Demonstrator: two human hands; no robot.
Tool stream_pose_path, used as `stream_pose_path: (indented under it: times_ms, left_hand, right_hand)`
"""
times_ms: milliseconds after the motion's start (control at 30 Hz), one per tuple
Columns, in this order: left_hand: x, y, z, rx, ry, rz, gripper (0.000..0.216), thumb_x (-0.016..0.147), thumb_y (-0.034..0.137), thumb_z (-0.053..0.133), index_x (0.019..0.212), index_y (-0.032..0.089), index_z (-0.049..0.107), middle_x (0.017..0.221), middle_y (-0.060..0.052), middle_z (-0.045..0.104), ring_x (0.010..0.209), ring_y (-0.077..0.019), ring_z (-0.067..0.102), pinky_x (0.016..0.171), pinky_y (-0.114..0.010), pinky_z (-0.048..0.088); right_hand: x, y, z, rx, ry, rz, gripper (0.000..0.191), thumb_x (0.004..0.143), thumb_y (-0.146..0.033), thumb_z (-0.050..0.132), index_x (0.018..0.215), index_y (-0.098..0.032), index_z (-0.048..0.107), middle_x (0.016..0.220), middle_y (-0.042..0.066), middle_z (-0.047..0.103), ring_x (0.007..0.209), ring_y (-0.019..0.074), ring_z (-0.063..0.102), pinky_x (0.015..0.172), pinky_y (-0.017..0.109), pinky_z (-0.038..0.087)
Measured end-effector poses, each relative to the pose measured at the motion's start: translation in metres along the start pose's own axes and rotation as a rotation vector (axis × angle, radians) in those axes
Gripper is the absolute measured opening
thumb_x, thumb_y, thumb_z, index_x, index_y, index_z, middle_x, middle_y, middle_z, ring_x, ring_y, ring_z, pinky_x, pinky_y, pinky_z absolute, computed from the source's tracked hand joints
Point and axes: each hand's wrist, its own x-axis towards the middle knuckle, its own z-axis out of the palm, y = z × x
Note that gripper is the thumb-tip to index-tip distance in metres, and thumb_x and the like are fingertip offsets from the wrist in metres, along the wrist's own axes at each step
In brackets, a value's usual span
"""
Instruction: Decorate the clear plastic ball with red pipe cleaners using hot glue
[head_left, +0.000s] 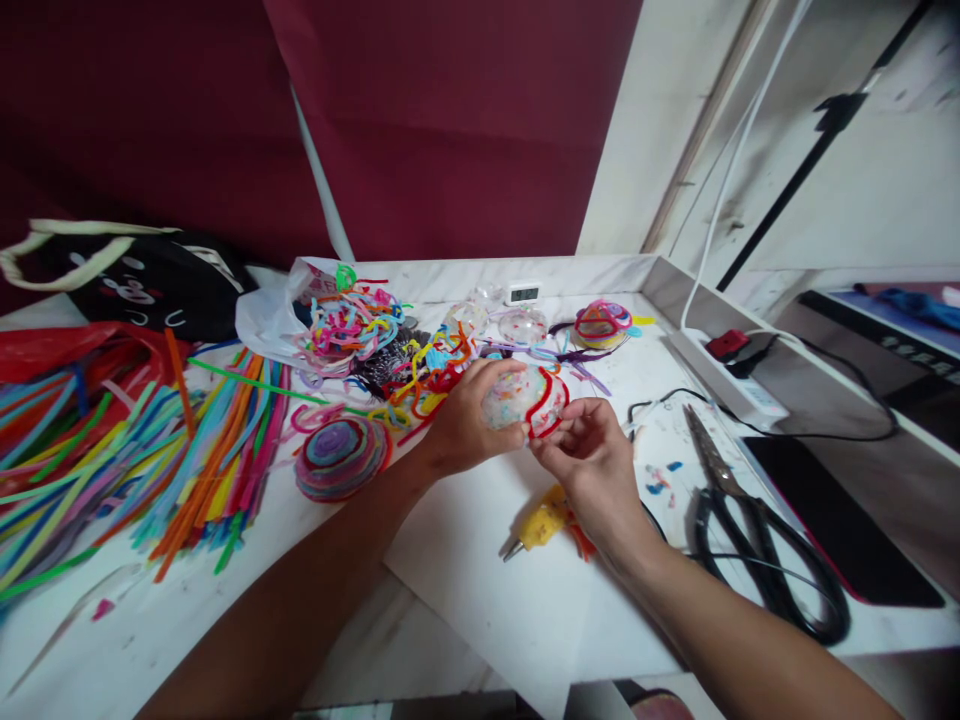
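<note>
My left hand (474, 418) is wrapped round a clear plastic ball (510, 400) with coloured specks, held above the table. A red pipe cleaner (541, 405) curves over the ball's right side. The thumb and fingers of my right hand (589, 450) pinch at the lower end of that red strip, against the ball. Below my hands a yellow glue gun (546, 520) lies on a white sheet of paper (480, 580). To the left rests a dome (341, 455) covered in coiled coloured pipe cleaners.
Bundled pipe cleaners (217, 450) spread across the left. Behind lie a tangled heap of pipe cleaners (352, 325), clear balls (523, 325) and a wrapped ball (602, 322). Large scissors (750, 530), a black phone (840, 515) and a power strip (739, 380) are on the right.
</note>
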Motion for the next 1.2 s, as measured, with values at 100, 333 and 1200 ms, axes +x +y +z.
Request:
stream_pose_path:
  times_ms: [100,333,1200]
  left_hand:
    - [-0.0002,0.0008,0.0002,0.010,0.004,0.003,0.060,0.061,0.018,0.068,0.120,0.018,0.054,0.122,-0.012,0.054,0.115,-0.0281,0.054,0.102,-0.042,0.043]
    - [-0.0002,0.0011,0.0016,0.002,-0.010,0.006,0.061,0.063,0.022,0.066,0.122,0.017,0.051,0.123,-0.013,0.052,0.115,-0.0292,0.053,0.101,-0.043,0.043]
    - [-0.0013,0.0008,0.0047,0.024,-0.022,0.037,0.070,0.058,0.017,0.068,0.125,0.018,0.047,0.125,-0.014,0.052,0.118,-0.0300,0.053,0.101,-0.043,0.045]
  right_hand:
    - [0.0000,-0.0002,0.0002,-0.004,0.002,-0.005,0.041,0.061,-0.008,0.071,0.088,-0.023,0.044,0.066,-0.009,0.054,0.054,0.0063,0.048,0.053,0.019,0.038]
    - [-0.0010,-0.0015,0.0011,0.005,0.003,-0.003,0.042,0.061,-0.008,0.071,0.088,-0.024,0.043,0.063,-0.011,0.052,0.053,0.0058,0.047,0.052,0.019,0.037]
    - [-0.0023,-0.0010,0.0001,0.004,-0.031,-0.011,0.043,0.065,-0.010,0.070,0.093,-0.025,0.042,0.065,-0.010,0.054,0.055,0.0065,0.048,0.054,0.020,0.038]
